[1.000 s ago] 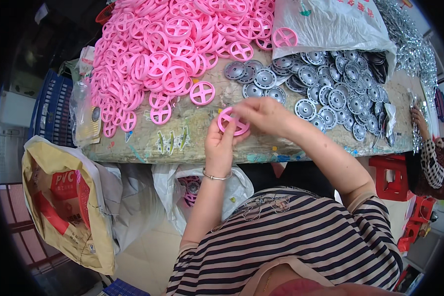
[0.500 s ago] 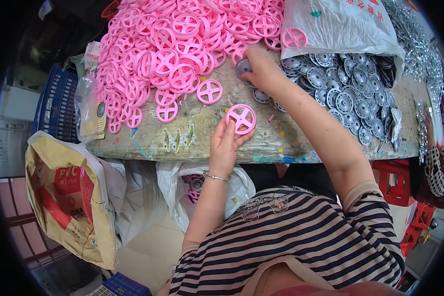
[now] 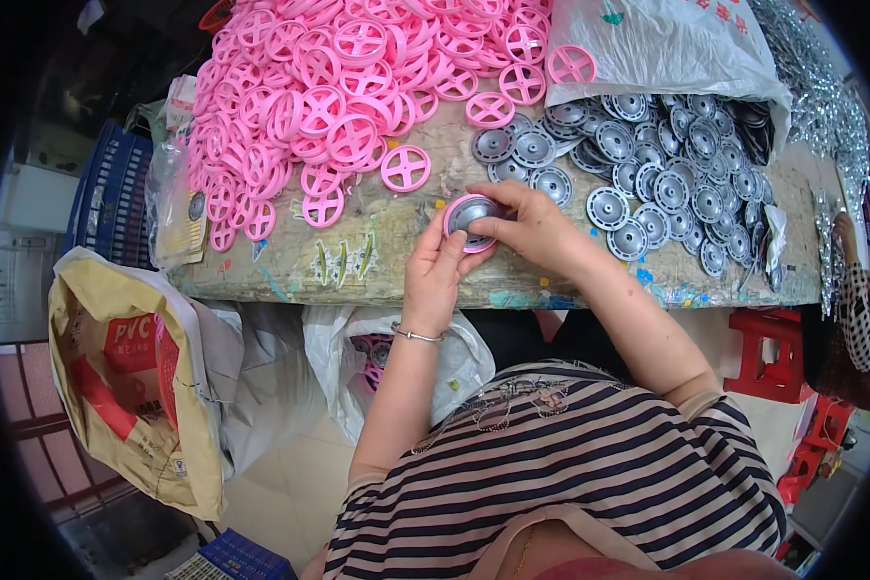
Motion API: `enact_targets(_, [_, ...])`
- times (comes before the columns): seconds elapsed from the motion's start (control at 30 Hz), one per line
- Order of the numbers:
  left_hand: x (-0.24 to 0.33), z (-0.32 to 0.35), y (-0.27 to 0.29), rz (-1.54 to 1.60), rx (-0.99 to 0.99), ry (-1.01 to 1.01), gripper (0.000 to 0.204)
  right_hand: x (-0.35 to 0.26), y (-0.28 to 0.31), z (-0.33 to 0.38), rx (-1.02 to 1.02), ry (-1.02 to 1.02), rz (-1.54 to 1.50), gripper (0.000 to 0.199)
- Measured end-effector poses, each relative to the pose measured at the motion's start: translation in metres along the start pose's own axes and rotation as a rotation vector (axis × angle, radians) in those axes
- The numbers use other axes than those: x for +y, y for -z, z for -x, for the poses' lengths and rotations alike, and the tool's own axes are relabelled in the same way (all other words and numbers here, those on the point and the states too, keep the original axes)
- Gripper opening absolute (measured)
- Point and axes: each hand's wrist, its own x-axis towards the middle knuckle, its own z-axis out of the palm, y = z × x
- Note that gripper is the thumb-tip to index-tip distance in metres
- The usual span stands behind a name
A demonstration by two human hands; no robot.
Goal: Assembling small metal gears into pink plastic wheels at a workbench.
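Left hand (image 3: 437,275): thumb and fingers clamped on a pink wheel (image 3: 479,248), held up over the near edge of the table. Right hand (image 3: 530,224): thumb and fingers pinched on a gray disc (image 3: 473,210), which lies face-up over the pink wheel, pink rim showing around its left and lower side. From my feed I can't tell whether the disc is seated in the wheel or just resting against it; the fingers cover part of both.

Bracelet (image 3: 418,335) on the left wrist. Just beyond the hands, a few loose gray discs (image 3: 534,148) lie on the worn tabletop (image 3: 280,280). One pink wheel (image 3: 406,169) lies flat by itself, up and left of the left hand. Three green-and-white cutouts (image 3: 343,262) sit left of that hand.

Farther out I have a big heap of pink wheels (image 3: 321,108) at far left and a heap of gray discs (image 3: 669,191) to the right, spread below the mouth of a white plastic bag (image 3: 667,53). Silver tinsel (image 3: 807,72) at far right.

Below the table edge: an open white bag (image 3: 466,356) with pink and dark parts inside, a tan sack (image 3: 195,488) at left, a red stool (image 3: 768,362) at right. Co-worker's checked sleeve (image 3: 855,324) at the right rim.
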Motion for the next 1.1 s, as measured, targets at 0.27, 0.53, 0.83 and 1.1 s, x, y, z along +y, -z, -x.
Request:
enact_targets(0.27, [-0.004,0.001,-0.002,-0.081,-0.015,-0.055,0.037,0.003,0.001,0.003,-0.043,-0.18,-0.262,0.029])
enact_targets(0.53, [0.001,0.012,0.006,-0.07,0.006,-0.06,0.035,-0.007,-0.002,0.007,-0.087,-0.175,-0.16,0.024])
enact_targets(0.83, [0.023,0.135,0.099,-0.913,0.561,-0.228,0.023,0.036,0.089,-0.096,0.323,0.383,0.719,0.033])
enact_targets(1.1, [0.026,0.146,0.089,-1.314,0.498,-0.4,0.022,0.036,0.09,-0.132,0.323,0.204,1.239,0.047])
